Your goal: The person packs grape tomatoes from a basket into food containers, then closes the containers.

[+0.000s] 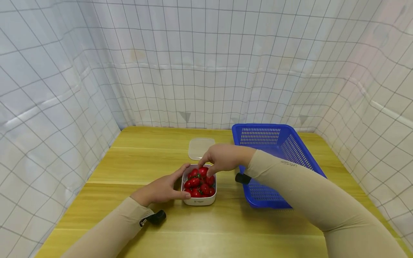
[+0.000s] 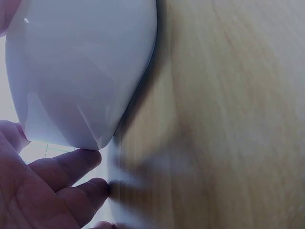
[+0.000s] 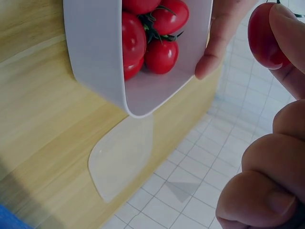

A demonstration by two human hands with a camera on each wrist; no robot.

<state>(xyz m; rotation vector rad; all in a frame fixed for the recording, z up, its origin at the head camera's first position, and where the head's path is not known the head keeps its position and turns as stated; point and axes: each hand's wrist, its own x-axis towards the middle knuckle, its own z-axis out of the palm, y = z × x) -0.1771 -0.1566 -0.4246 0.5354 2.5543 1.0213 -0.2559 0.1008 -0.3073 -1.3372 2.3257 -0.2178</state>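
A white square container (image 1: 199,202) filled with small red tomatoes (image 1: 194,182) sits on the wooden table. My left hand (image 1: 160,189) holds the container from its left side, thumb at the front corner and fingers around the back. The left wrist view shows those fingertips (image 2: 88,160) touching the container's corner. Over the container's far right part is my right hand (image 1: 226,157). It pinches one red tomato (image 3: 263,37) with a green stem between thumb and forefinger, above the rim. In the right wrist view, several tomatoes with green stems lie inside the container.
A translucent lid (image 1: 200,147) lies flat behind the container. To the right stands a blue plastic basket (image 1: 246,199) with slotted walls, partly hidden beneath my right forearm. White grid-patterned curtains (image 1: 206,71) surround the wooden table (image 1: 135,147) at the back and sides.
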